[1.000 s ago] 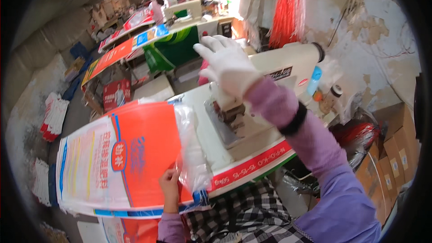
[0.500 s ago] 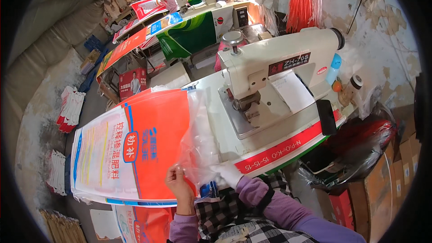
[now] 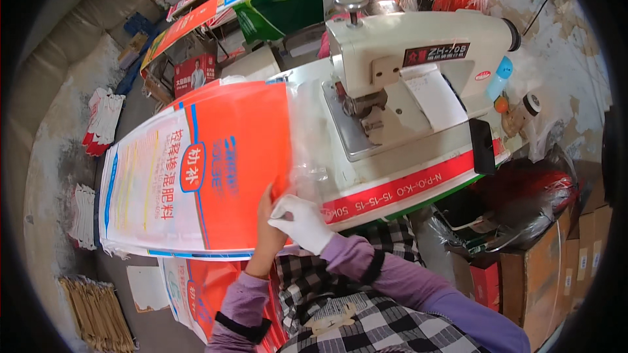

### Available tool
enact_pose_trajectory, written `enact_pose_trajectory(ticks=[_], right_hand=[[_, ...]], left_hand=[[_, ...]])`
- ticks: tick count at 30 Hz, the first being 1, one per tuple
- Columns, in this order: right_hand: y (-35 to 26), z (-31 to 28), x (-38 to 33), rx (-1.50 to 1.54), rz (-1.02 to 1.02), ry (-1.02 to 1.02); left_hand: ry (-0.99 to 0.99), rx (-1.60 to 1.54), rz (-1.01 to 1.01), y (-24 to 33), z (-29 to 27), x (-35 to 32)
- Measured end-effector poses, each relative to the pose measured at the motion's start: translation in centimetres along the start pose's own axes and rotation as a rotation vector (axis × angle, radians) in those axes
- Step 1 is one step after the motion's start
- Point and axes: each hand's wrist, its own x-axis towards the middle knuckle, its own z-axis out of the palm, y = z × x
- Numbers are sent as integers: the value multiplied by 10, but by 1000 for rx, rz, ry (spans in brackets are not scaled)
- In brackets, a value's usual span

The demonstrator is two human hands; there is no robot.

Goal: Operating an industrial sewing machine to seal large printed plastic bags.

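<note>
A stack of printed orange-and-white sacks lies on the sewing table, with a clear plastic liner showing along its right edge. At the sacks' near right corner, my bare left hand rests with a finger stretched upward against the orange edge; its other fingers are partly hidden. My right hand, in a white glove, crosses over to touch it, thumb and fingertips pinched together. Whatever that pinch holds is too small to make out. Just beyond, a white sewing machine stands on the table.
A black phone lies at the table's right edge, near a blue bottle and a thread cone. More orange sacks hang below the stack. Cardboard boxes stand at right; folded bundles line the left floor.
My right hand has moved left to meet my left hand. My left hand no longer pinches the liner out over the sack. The view has tilted downward.
</note>
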Motion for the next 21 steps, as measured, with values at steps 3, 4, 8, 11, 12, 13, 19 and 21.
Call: enact_pose_trajectory(ticks=[3, 4, 8, 11, 12, 13, 19, 21], right_hand=[[7, -2, 0, -9, 51, -103], [11, -8, -1, 17, 64, -174], [15, -7, -17, -77, -224, -238], [14, -6, -16, -318, -336, -343], [12, -6, -14, -388, -363, -390], [15, -16, -7, -231, -278, -544], [0, 68, 20, -648, -146, -716], [28, 91, 19, -303, -169, -851]], left_hand=[[-610, 1052, 47, 25, -52, 19], [-611, 1051, 47, 32, -53, 23], [-401, 432, -308, 39, -56, 32], [-357, 83, -488, 32, -60, 38], [-432, 124, -401, 35, -63, 38], [-512, 159, -298, 44, -61, 42], [-210, 664, -12, 152, -93, 6], [-182, 903, 59, 163, -113, -36]])
